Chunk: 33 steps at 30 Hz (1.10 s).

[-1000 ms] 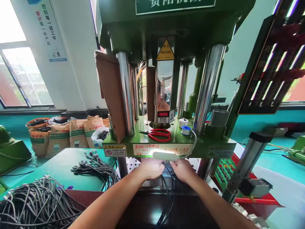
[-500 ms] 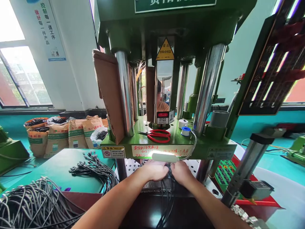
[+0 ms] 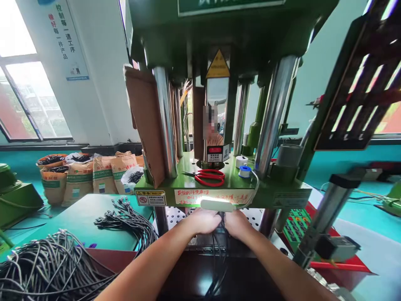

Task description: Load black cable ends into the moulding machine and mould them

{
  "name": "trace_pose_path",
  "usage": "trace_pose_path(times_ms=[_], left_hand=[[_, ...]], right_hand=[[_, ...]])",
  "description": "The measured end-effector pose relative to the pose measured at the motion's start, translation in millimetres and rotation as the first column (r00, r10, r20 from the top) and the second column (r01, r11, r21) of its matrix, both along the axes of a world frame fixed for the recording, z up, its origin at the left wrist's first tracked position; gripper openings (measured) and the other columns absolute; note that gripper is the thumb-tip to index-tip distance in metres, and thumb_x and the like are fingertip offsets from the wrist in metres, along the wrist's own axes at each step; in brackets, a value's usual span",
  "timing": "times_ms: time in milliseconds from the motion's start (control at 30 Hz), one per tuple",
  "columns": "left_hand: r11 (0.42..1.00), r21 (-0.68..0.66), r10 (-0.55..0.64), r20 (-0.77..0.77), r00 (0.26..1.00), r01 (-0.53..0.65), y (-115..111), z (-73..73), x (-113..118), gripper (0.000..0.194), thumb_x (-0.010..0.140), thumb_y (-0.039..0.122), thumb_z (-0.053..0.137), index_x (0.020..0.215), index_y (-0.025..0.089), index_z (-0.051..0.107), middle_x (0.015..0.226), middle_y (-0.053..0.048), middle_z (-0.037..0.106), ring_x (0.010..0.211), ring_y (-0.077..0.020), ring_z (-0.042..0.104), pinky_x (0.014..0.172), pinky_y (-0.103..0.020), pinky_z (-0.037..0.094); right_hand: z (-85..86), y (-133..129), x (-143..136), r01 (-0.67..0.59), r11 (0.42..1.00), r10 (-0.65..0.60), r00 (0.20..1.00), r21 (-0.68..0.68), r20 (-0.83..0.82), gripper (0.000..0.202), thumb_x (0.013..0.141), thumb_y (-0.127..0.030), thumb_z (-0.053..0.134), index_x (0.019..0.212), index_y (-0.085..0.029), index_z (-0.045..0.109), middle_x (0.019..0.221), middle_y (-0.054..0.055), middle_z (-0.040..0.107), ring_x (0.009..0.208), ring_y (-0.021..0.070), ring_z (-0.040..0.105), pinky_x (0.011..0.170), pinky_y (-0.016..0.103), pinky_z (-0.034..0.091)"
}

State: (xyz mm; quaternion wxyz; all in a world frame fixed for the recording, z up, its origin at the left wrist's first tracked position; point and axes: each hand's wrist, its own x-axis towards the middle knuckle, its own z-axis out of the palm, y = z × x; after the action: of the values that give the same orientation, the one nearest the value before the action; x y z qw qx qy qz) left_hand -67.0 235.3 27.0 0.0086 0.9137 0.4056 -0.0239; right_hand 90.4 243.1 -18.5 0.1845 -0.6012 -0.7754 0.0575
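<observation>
Both hands reach in under the green press plate, close together at a metal mould block [image 3: 203,240]. My left hand [image 3: 204,221] is closed, its thumb side against a bundle of black cables [image 3: 219,255]. On the other side of the bundle, my right hand [image 3: 237,223] is curled in at the cables' upper ends. The fingertips of both hands are partly hidden by the hands and a lit white lamp [image 3: 217,205]. From between the hands, the cables hang down over the dark front surface [image 3: 184,274].
Red-handled scissors [image 3: 209,177] and a blue-and-white spool [image 3: 244,171] lie on the press plate [image 3: 175,183]. Steel columns [image 3: 166,125] stand either side. Cable heaps [image 3: 50,267] are at left, a button panel [image 3: 297,230] at right. Sacks [image 3: 103,173] stand behind.
The view has shifted slightly. Both hands stay at the mould with the cables between them, the right hand a little further under the lamp.
</observation>
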Motion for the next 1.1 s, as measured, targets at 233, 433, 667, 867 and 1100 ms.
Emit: trace_pose_path(times_ms=[233,433,667,867,1100], left_hand=[[0.983,0.124,0.133,0.033,0.991,-0.136,-21,-8.0,-26,0.032,0.094,0.023,0.046,0.124,0.014,0.052,0.133,-0.012,0.052,0.124,-0.0251,0.048,0.102,-0.05,0.04],[0.975,0.099,0.193,0.051,0.98,-0.197,-23,-15.9,-22,0.04,0.097,0.024,0.033,0.135,0.014,0.043,0.142,-0.015,0.044,0.133,-0.0256,0.039,0.108,-0.051,0.031],[0.974,0.073,0.214,0.044,0.976,-0.216,-18,-15.2,-18,0.034,0.097,0.026,0.034,0.12,0.012,0.055,0.128,-0.013,0.057,0.122,-0.0249,0.049,0.104,-0.05,0.036],[0.981,0.047,0.187,0.037,0.982,-0.189,-7,-24.8,-19,0.028,0.096,0.029,0.039,0.111,0.014,0.059,0.121,-0.01,0.059,0.117,-0.0239,0.052,0.1,-0.05,0.039],[0.978,0.066,0.192,0.059,0.98,-0.196,-5,-18.1,-21,0.026,0.092,0.032,0.052,0.109,0.015,0.06,0.116,-0.008,0.061,0.108,-0.0222,0.057,0.095,-0.047,0.045]], right_hand=[[16.7,-19,-1,-0.131,0.99,0.132,0.991,0.049,-0.008,0.028,0.095,-0.036,0.049,0.113,-0.018,0.062,0.122,0.008,0.062,0.113,0.0229,0.056,0.1,0.049,0.039],[7.4,-18,-18,-0.168,0.986,0.168,0.986,0.0,0.004,0.034,0.096,-0.037,0.047,0.122,-0.018,0.057,0.13,0.01,0.057,0.121,0.0258,0.051,0.103,0.053,0.036],[11.1,-18,-17,-0.138,0.988,0.14,0.99,-0.062,0.021,0.036,0.096,-0.04,0.045,0.122,-0.018,0.057,0.129,0.01,0.058,0.121,0.026,0.051,0.104,0.053,0.033],[10.5,-9,-17,-0.159,0.981,0.164,0.986,-0.113,0.035,0.034,0.096,-0.042,0.044,0.106,-0.017,0.064,0.114,0.008,0.066,0.108,0.0227,0.059,0.099,0.049,0.038],[17.1,-8,-24,-0.121,0.992,0.122,0.992,-0.028,0.044,0.029,0.094,-0.039,0.05,0.107,-0.017,0.063,0.116,0.008,0.064,0.108,0.0233,0.059,0.098,0.05,0.041]])
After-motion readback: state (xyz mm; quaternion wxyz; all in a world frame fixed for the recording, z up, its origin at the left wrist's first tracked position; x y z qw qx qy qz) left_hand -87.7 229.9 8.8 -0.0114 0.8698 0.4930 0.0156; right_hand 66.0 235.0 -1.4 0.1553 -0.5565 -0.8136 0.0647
